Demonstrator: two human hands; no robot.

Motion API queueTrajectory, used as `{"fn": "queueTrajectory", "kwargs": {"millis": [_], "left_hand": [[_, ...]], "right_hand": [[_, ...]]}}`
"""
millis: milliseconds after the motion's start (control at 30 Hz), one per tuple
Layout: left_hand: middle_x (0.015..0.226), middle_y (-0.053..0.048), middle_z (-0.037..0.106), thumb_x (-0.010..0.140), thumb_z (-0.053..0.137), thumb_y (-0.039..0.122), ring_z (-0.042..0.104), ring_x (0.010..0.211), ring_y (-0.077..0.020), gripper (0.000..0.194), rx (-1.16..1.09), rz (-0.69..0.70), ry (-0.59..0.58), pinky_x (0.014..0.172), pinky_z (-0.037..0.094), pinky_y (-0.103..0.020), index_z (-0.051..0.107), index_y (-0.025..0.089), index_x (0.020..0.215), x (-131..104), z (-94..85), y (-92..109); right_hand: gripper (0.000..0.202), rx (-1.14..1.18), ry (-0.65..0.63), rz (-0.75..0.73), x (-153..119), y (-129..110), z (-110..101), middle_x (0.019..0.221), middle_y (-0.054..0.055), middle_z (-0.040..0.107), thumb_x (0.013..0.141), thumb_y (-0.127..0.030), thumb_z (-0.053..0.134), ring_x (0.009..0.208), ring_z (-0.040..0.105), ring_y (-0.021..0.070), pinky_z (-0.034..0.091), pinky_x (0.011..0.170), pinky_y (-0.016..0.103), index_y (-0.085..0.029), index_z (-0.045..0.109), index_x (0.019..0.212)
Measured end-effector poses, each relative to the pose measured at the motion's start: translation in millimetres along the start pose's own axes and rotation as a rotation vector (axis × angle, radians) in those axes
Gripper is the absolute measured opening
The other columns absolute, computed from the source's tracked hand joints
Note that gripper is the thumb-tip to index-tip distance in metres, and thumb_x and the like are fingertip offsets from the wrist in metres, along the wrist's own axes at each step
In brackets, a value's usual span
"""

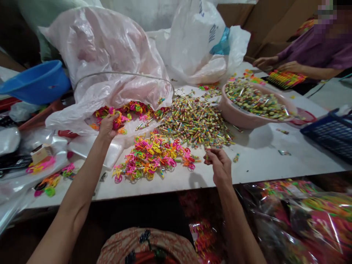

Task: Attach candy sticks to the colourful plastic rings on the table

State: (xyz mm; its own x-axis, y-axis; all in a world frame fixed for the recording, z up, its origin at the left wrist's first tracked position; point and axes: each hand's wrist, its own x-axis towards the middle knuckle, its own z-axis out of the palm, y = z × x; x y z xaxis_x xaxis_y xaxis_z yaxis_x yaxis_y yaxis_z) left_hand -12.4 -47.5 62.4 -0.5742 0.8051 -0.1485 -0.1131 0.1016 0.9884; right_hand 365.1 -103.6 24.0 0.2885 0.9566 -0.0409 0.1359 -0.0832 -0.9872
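White table (pixel 255 161), backed by a large pink plastic bag (pixel 110 47). My left grip (pixel 108 126) is bent into bright plastic pieces (pixel 136 107) at the bag's mouth; whether it pinches one, I cannot tell. My right grip (pixel 221 165) has its fingertips pressed together on a small piece (pixel 208 149), mostly hidden. Between both grips, toward the front, lies a pile of coloured shapes (pixel 150 152). Just beyond my right grip spreads a heap of striped tubes (pixel 192 121); right of it stands a pink basin (pixel 233 113) of similar tubes. Front edge passes beneath my right wrist. Rightward, tabletop with loose bits extends toward a blue basket (pixel 330 132).
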Motion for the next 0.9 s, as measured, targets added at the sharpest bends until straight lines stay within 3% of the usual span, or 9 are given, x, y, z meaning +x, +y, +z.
{"fn": "queueTrajectory", "kwargs": {"millis": [67,133,267,400,600,700,800,900], "left_hand": [[0.065,0.002,0.062,0.060,0.070,0.015,0.064,0.062,-0.0155,0.022,-0.283,-0.122,-0.103,0.054,0.051,-0.026,0.059,0.021,0.079,-28,5.9,4],[0.063,0.002,0.062,0.058,0.069,0.014,0.065,0.061,-0.0145,0.025,-0.372,-0.224,-0.211,0.050,0.050,-0.023,0.061,0.020,0.081,-65,16.8,1],[0.054,0.007,0.055,0.053,0.074,0.017,0.055,0.043,-0.0082,0.036,-0.355,-0.405,-0.399,0.037,0.039,-0.016,0.063,0.018,0.088,-142,47.7,-25],[0.060,0.006,0.062,0.049,0.075,0.016,0.062,0.052,-0.0096,0.042,-0.333,-0.470,-0.482,0.045,0.048,-0.017,0.064,0.017,0.089,-190,67.5,-54],[0.067,0.002,0.065,0.052,0.074,0.019,0.067,0.058,-0.0171,0.047,-0.228,-0.582,-0.591,0.040,0.049,-0.021,0.064,0.017,0.098,-207,71.0,-72],[0.066,0.002,0.066,0.049,0.076,0.017,0.067,0.056,-0.0170,0.048,-0.196,-0.565,-0.586,0.044,0.050,-0.022,0.063,0.018,0.095,-209,75.0,-73],[0.064,0.003,0.066,0.046,0.080,0.017,0.066,0.054,-0.0158,0.048,-0.127,-0.495,-0.616,0.048,0.051,-0.022,0.064,0.016,0.091,-209,80.0,-68],[0.065,0.002,0.067,0.045,0.082,0.018,0.065,0.050,-0.0137,0.045,-0.089,-0.461,-0.641,0.047,0.049,-0.020,0.065,0.015,0.086,-206,82.7,-63]], "right_hand": [[0.024,0.218,-0.093,0.105,-14,-5,10,0.058,-0.003,0.058,0.062,-0.037,0.067,0.048,0.048,0.0103,0.039,0.049,0.025,-0.022,0.054,0.075],[0.026,0.357,-0.178,0.188,-31,-11,24,0.059,-0.003,0.061,0.060,-0.035,0.071,0.046,0.049,0.0091,0.038,0.046,0.023,-0.021,0.054,0.073],[0.035,0.525,-0.328,0.286,-62,-20,50,0.077,-0.002,0.069,0.058,-0.038,0.076,0.046,0.055,0.0083,0.038,0.040,0.021,-0.021,0.053,0.079],[0.036,0.581,-0.300,0.266,-70,-17,54,0.062,-0.009,0.058,0.058,-0.038,0.078,0.040,0.051,0.0059,0.038,0.038,0.019,-0.021,0.053,0.077],[0.040,0.524,-0.232,0.220,-65,-3,33,0.057,-0.010,0.055,0.052,-0.032,0.082,0.038,0.045,0.0044,0.036,0.037,0.018,-0.021,0.052,0.077],[0.037,0.505,-0.254,0.215,-59,1,24,0.051,-0.012,0.049,0.058,-0.037,0.080,0.035,0.041,0.0036,0.031,0.035,0.018,-0.021,0.049,0.070],[0.033,0.473,-0.355,0.165,-51,-1,15,0.046,-0.012,0.043,0.068,-0.042,0.073,0.032,0.031,0.0023,0.023,0.034,0.018,-0.021,0.048,0.069],[0.029,0.384,-0.509,0.088,-45,-5,5,0.055,-0.010,0.052,0.068,-0.040,0.075,0.034,0.037,0.0025,0.026,0.035,0.018,-0.020,0.055,0.075]]}}
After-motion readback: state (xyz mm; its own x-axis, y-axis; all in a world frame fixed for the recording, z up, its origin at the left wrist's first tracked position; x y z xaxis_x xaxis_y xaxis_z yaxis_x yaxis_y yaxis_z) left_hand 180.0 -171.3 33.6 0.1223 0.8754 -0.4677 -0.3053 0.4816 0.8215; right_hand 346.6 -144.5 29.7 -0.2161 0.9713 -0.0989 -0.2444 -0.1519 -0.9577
